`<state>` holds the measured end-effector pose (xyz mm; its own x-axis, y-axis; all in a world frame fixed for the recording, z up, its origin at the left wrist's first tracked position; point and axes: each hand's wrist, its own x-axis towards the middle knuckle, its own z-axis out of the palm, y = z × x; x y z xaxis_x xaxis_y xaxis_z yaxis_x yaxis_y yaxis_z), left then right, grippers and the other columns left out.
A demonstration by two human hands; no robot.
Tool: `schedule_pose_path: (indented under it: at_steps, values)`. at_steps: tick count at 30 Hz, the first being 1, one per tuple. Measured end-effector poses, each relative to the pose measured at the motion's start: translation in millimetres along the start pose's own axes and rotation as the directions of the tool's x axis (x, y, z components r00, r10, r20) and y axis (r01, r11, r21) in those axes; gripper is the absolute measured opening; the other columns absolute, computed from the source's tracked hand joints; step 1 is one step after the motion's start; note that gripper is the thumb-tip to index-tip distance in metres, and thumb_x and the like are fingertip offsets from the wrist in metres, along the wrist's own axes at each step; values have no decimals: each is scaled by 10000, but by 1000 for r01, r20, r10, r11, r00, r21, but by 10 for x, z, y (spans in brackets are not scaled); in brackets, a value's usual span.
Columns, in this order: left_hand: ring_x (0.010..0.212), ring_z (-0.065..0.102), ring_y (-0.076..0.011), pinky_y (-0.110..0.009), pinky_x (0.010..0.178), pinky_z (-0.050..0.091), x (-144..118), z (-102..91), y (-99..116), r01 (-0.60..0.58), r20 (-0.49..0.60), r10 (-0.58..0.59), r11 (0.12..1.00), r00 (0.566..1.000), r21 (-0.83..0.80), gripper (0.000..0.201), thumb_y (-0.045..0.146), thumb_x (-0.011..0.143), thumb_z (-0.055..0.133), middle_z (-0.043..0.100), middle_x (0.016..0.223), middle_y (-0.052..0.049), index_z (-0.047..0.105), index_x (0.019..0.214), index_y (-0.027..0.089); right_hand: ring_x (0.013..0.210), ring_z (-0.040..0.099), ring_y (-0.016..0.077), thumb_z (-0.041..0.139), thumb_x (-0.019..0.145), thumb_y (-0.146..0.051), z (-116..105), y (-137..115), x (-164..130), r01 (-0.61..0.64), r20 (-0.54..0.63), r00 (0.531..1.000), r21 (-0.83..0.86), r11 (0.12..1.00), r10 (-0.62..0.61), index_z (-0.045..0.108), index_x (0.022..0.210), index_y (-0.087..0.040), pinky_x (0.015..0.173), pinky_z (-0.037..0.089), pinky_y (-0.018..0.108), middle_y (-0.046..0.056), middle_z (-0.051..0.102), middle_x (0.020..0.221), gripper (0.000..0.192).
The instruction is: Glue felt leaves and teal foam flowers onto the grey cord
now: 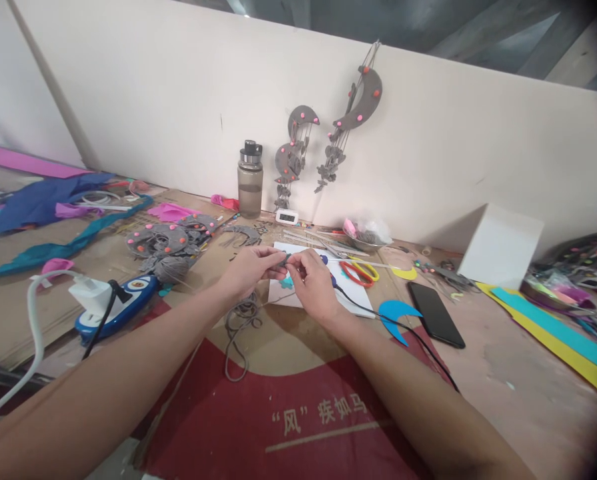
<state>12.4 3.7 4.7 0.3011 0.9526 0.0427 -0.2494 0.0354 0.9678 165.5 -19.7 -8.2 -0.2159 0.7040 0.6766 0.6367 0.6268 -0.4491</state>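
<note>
Red printed cardboard (298, 413) nearest cam. L hand (251, 267) & R hand (313, 283) pinch a small dark-green piece (284, 261) between fingertips, above white sheet (348, 293). Grey cord (238, 327) loose below grip, unattached. Finished grey moons (358, 100) hang beyond; this one looks early-stage.

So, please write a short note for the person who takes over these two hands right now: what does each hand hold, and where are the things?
Left hand: fingers pinched on one end of a small teal piece, above the white sheet.
Right hand: pinches the other end of it; a black cable runs out from under this hand.
Nearby: grey cord below the left hand, red-and-yellow scissors, blue crescent, black phone.
Done: piece held by both hands.
Left: too small to tell what has been done to it.
</note>
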Motion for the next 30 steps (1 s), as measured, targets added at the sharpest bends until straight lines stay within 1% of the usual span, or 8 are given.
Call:
schedule_pose_path:
  at_steps: [3, 5, 9, 14, 18, 22, 26, 30]
  values:
    - [556, 608, -94, -244, 621, 528, -4, 13, 12, 21, -54, -22, 1000, 998, -20, 224, 270, 675, 742, 645, 660, -40, 642, 747, 83, 808, 516, 167, 476, 873, -188, 3, 1, -4, -19, -18, 1000, 18, 1000, 19, 538, 859, -211, 711, 413, 289, 33, 554, 866, 67]
    - [556, 606, -94, -244, 620, 528, -4, 20, 15, 30, -64, -32, 999, 997, -32, 211, 256, 676, 742, 639, 650, -37, 635, 734, 83, 792, 510, 160, 475, 883, -208, 0, 1, -7, -35, -23, 999, 20, 999, 35, 528, 854, -210, 703, 407, 283, 26, 547, 856, 60]
    - [579, 615, -103, -258, 633, 532, 10, 14, -19, 25, -49, -27, 999, 998, -33, 231, 270, 669, 752, 646, 681, -45, 633, 749, 89, 777, 496, 156, 443, 911, -252, -10, 2, -8, -64, -20, 998, -29, 998, 63, 488, 819, -207, 693, 384, 280, 20, 538, 831, 111]
    - [586, 616, -107, -261, 626, 534, 29, 6, -85, 10, -29, -9, 1000, 1000, 18, 234, 289, 680, 737, 647, 691, -41, 649, 779, 96, 750, 478, 164, 386, 937, -278, -13, 4, 7, -107, -10, 994, -165, 980, 107, 445, 780, -215, 671, 352, 285, 19, 525, 794, 180]
    - [568, 608, -108, -266, 617, 532, 25, 25, -93, 6, -17, -5, 997, 1000, 74, 229, 299, 687, 726, 651, 674, -41, 657, 776, 100, 724, 467, 164, 364, 949, -283, -17, 9, 22, -109, -4, 994, -250, 962, 111, 414, 738, -220, 662, 332, 284, 14, 516, 758, 226]
    - [559, 598, -105, -266, 602, 528, 9, 41, -76, -5, -2, 6, 993, 1000, 117, 232, 321, 696, 715, 644, 670, -33, 660, 767, 107, 706, 463, 159, 380, 948, -290, -24, 19, 27, -98, 3, 995, -282, 954, 103, 399, 716, -221, 646, 318, 278, 9, 513, 739, 243]
    - [547, 580, -107, -255, 565, 513, -9, 50, -64, -25, -4, 25, 989, 1000, 148, 231, 333, 693, 716, 627, 627, -32, 658, 733, 112, 699, 462, 159, 390, 945, -311, -31, 26, 38, -95, 3, 995, -267, 959, 100, 394, 697, -222, 640, 315, 279, 8, 510, 724, 264]
    - [539, 575, -102, -255, 567, 514, -6, 48, -66, -9, -27, 12, 996, 1000, 94, 224, 314, 684, 728, 628, 638, -36, 657, 729, 107, 688, 455, 151, 379, 942, -343, -43, 30, 52, -126, 7, 992, -141, 982, 128, 406, 690, -219, 645, 333, 275, 0, 496, 708, 282]
